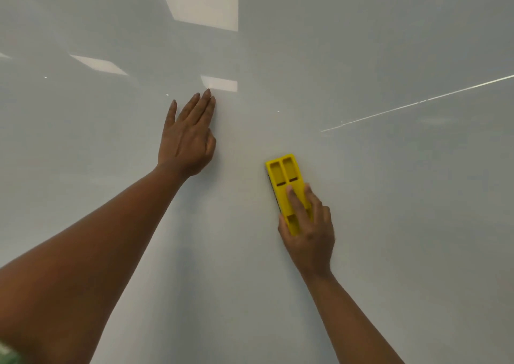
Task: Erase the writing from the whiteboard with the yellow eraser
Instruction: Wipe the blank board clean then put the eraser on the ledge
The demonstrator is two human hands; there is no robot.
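The whiteboard [389, 224] fills the whole view, glossy and pale grey, with no writing that I can see. My right hand [308, 230] presses the yellow eraser [283, 174] flat against the board, fingers over its lower half, thumb on its left edge. The eraser is a long yellow block with rectangular recesses on its back and a dark pad edge against the board. My left hand [187, 138] lies flat on the board to the upper left of the eraser, fingers together and pointing up, holding nothing.
Ceiling lights reflect as bright patches [205, 2] on the upper board. A thin bright streak [417, 103] runs diagonally across the right side. A bit of green sleeve [8, 354] shows at the bottom left corner.
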